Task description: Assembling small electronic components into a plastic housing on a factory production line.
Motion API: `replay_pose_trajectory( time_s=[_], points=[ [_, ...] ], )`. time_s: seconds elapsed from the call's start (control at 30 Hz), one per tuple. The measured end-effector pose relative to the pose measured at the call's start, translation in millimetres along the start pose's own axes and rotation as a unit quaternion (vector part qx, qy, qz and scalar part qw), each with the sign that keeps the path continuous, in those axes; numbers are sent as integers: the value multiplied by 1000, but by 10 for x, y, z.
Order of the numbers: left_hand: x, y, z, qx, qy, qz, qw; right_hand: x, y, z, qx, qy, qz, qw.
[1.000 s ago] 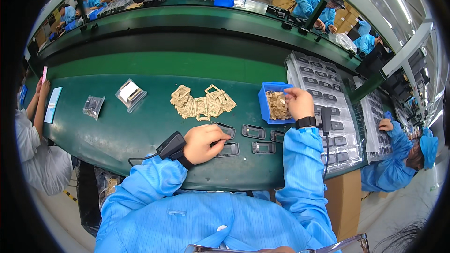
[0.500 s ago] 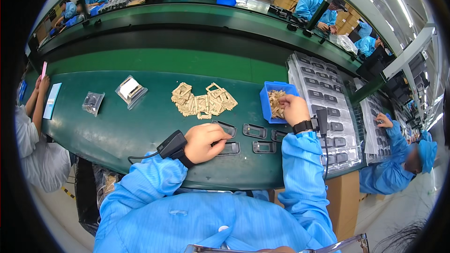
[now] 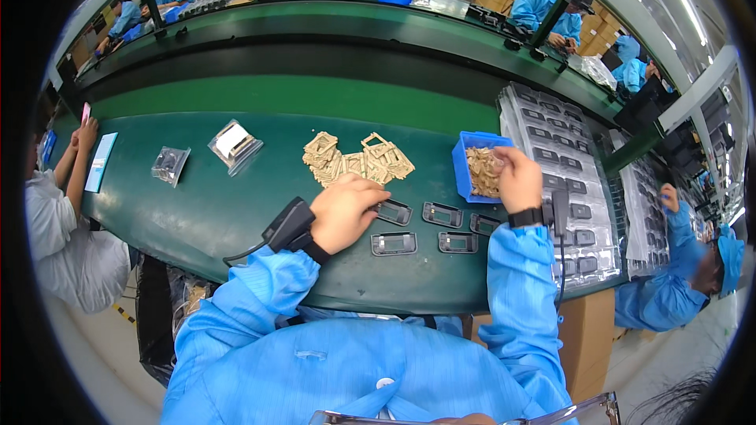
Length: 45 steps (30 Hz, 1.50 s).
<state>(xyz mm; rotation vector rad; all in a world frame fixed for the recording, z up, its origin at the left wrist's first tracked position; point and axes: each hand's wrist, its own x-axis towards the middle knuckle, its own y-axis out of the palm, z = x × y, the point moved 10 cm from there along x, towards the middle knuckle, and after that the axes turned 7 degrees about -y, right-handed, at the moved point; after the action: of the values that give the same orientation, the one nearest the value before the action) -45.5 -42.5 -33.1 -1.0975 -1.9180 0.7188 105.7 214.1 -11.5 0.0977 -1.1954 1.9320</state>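
Observation:
My left hand point(image 3: 345, 212) reaches over the green table, its fingers loosely bent and a little apart. The fingertips are beside the left end of a dark rectangular plastic frame point(image 3: 402, 213); whether they touch it is unclear. More such frames lie around it, including a nearer plastic frame point(image 3: 394, 244). Beyond this hand spreads a pile of flat tan frame-shaped pieces point(image 3: 378, 160). At the blue bin point(image 3: 464, 176), my right hand point(image 3: 520, 181) has its fingers pinched together above small tan pieces point(image 3: 483, 173). What is between those fingertips is too small to make out.
Clear trays of dark housings point(image 3: 579, 189) stand right of the bin. Two clear bags point(image 3: 235, 145) point(image 3: 169, 166) lie at the left. A person's hands point(image 3: 83, 135) are at the left edge; another person's hand point(image 3: 669, 197) is over trays at the right. Several people work across the bench.
My left hand has moved up from between the two left plastic frames toward the tan pile. My right hand has lifted slightly from the bin's contents toward its right rim. The view has shifted slightly.

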Motion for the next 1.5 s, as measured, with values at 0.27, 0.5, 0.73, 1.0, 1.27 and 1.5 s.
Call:
replay_pose_trajectory(
  time_s=[0.27, 0.5, 0.73, 1.0, 1.27, 1.5],
  points=[
    [7, 115, -20, 22, -10, 34, 999, -452, 307, 1005, 307, -35, -25, 951],
    [171, -696, -494, -104, 4, -64, 993, -551, 776, 1308, 568, 143, 164, 794],
    [395, -359, -170, -381, -143, -42, 913, -509, 771, 1167, 540, 69, 74, 835],
    [301, -327, 48, -371, -123, -190, 901, -674, 792, 1152, 538, 38, 29, 842],
    [305, -269, 202, -488, -165, -154, 843, -625, 720, 1281, 423, -94, 44, 900],
    [335, -286, 229, -405, -159, -117, 893, -666, 842, 1354, 569, -42, 126, 812]
  ],
)
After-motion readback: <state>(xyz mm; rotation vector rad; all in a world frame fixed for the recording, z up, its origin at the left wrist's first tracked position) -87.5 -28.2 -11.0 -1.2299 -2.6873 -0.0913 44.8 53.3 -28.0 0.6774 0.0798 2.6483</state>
